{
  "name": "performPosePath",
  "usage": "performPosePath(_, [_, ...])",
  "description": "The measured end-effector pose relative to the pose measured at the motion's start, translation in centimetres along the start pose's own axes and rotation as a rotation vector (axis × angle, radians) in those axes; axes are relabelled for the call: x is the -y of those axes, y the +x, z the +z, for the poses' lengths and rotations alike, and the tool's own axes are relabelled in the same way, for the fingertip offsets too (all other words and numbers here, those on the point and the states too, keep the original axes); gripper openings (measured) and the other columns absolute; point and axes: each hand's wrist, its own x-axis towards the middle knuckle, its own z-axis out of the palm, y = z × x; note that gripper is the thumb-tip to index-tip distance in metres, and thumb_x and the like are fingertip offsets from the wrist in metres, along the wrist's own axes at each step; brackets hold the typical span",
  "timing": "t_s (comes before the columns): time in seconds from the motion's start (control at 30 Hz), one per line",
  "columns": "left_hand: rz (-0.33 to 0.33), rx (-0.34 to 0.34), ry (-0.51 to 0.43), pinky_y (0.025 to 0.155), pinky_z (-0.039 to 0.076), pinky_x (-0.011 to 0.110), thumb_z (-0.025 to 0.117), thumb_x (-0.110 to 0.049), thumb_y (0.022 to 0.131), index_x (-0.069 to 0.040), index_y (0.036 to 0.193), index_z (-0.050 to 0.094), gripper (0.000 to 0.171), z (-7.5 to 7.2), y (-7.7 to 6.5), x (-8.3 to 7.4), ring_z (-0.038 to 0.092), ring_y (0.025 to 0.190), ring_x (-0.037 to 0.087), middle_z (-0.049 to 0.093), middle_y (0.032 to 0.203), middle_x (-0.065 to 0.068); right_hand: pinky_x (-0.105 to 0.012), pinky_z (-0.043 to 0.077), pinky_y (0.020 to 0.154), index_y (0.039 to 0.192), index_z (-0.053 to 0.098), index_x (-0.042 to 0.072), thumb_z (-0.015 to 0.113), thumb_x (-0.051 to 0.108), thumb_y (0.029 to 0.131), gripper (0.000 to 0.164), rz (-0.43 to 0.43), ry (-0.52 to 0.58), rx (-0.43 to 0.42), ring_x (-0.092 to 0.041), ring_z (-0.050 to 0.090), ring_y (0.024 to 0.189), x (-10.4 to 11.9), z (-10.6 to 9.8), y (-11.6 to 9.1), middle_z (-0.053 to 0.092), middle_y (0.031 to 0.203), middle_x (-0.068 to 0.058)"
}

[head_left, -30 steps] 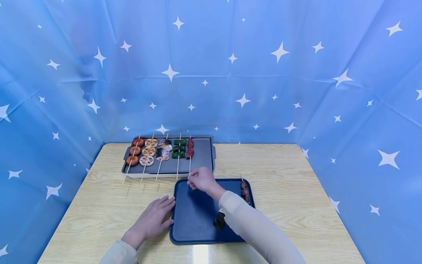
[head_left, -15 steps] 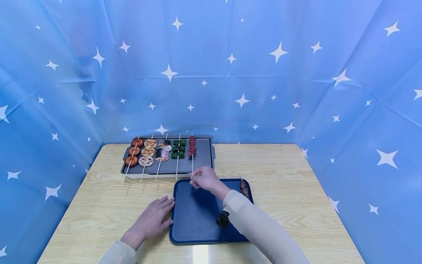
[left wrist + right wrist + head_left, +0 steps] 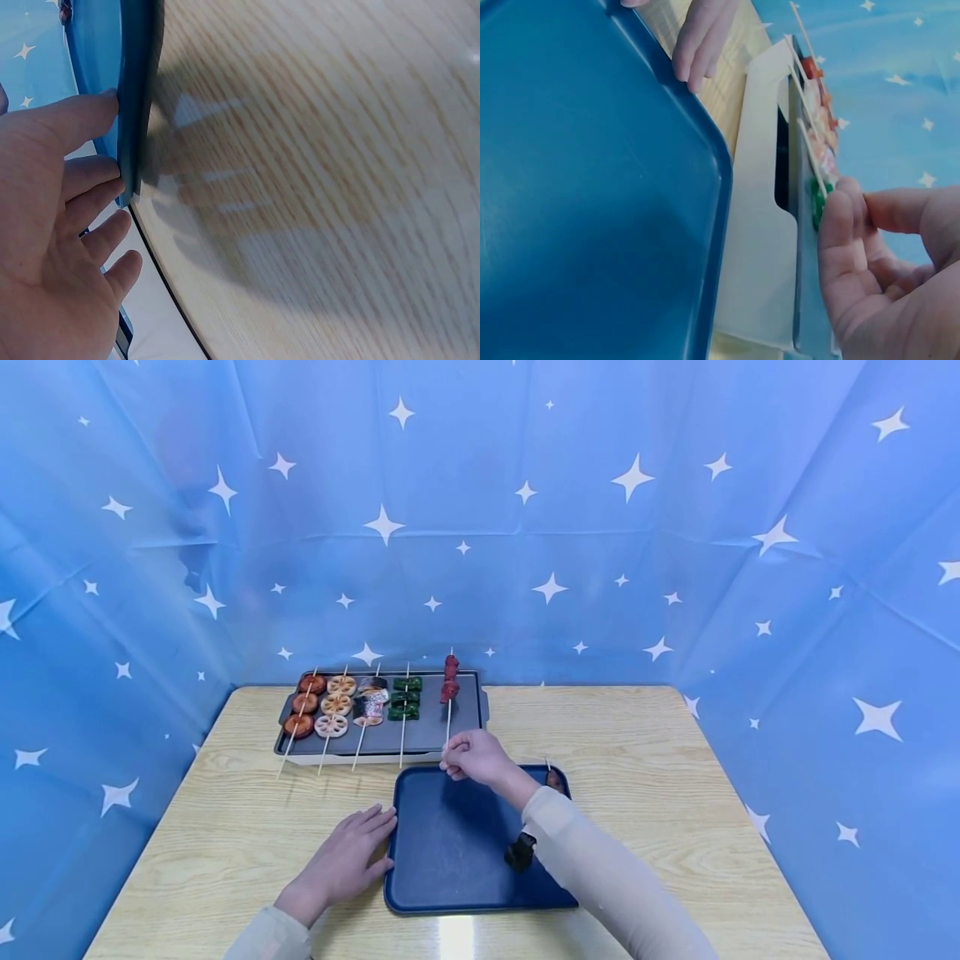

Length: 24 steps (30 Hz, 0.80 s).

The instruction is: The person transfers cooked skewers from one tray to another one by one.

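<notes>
In the head view my right hand (image 3: 480,758) pinches the lower stick end of a red meat skewer (image 3: 450,681). The skewer points away from me, its meat raised over the right part of the grill plate (image 3: 471,714). My left hand (image 3: 347,853) lies at the left edge of a dark blue tray (image 3: 450,868), fingers straight. In the left wrist view its fingertips (image 3: 105,112) touch the tray's rim. The right wrist view shows thumb and fingers of my right hand (image 3: 885,262) pressed together; the skewer itself is hidden there.
Left of the red skewer, the grill bears skewers of green vegetable (image 3: 406,699), fish-like pieces (image 3: 371,705), lotus root (image 3: 337,704) and round brown slices (image 3: 305,702). A brown meat skewer (image 3: 554,779) lies along the tray's right side, partly behind my sleeve. A starry blue curtain surrounds the wooden table (image 3: 637,743).
My right hand has moved right and slightly away from me, lifting the red meat skewer off the grill plate and away from the green one. My left hand has stayed at the tray.
</notes>
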Motion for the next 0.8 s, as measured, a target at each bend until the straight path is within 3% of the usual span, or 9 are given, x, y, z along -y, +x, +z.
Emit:
performPosePath(0.2, [-0.002, 0.008, -0.006, 0.117, 0.031, 0.054, 0.068, -0.036, 0.090, -0.005, 0.139, 0.053, 0.059, -0.2, 0.0, -0.1, 0.039, 0.142, 0.031, 0.049, 0.149, 0.006, -0.030, 0.063, 0.073, 0.103, 0.064, -0.003, 0.059, 0.009, 0.096, 0.014, -0.002, 0.013, -0.012, -0.025, 0.069, 0.080, 0.1, -1.2, -0.2, 0.072, 0.093, -0.019])
performPosePath(0.4, [-0.003, 0.010, -0.006, 0.118, 0.031, 0.054, 0.068, -0.036, 0.090, -0.005, 0.139, 0.053, 0.059, -0.2, -0.1, -0.1, 0.039, 0.143, 0.031, 0.048, 0.149, 0.006, -0.031, 0.062, 0.074, 0.099, 0.064, -0.001, 0.061, 0.007, 0.095, 0.010, -0.013, 0.025, -0.037, -0.019, 0.068, 0.076, -0.1, -2.3, -0.6, 0.072, 0.086, -0.011])
performPosePath(0.5, [0.000, 0.006, 0.002, 0.117, 0.031, 0.053, 0.068, -0.036, 0.090, -0.006, 0.139, 0.053, 0.060, 0.0, -0.1, 0.0, 0.039, 0.142, 0.031, 0.048, 0.149, 0.006, -0.032, 0.063, 0.075, 0.099, 0.063, -0.002, 0.062, 0.005, 0.094, 0.009, -0.009, 0.063, -0.038, -0.021, 0.069, 0.079, -0.3, -2.7, -0.7, 0.071, 0.085, -0.008])
performPosePath(0.7, [0.006, -0.005, 0.013, 0.118, 0.031, 0.052, 0.068, -0.037, 0.090, -0.006, 0.139, 0.053, 0.060, 0.1, 0.0, 0.1, 0.039, 0.143, 0.030, 0.048, 0.150, 0.006, -0.034, 0.063, 0.077, 0.098, 0.060, -0.003, 0.063, 0.003, 0.092, 0.008, 0.008, 0.106, -0.040, -0.024, 0.070, 0.079, -0.1, -3.7, -1.4, 0.070, 0.091, -0.017])
performPosePath(0.8, [0.004, -0.007, 0.009, 0.118, 0.031, 0.052, 0.068, -0.037, 0.090, -0.006, 0.139, 0.053, 0.060, 0.1, -0.1, 0.1, 0.039, 0.143, 0.030, 0.048, 0.149, 0.006, -0.038, 0.062, 0.080, 0.097, 0.059, -0.003, 0.063, 0.002, 0.092, 0.009, 0.005, 0.097, -0.046, -0.021, 0.070, 0.078, -0.1, -4.4, -1.8, 0.067, 0.085, -0.012])
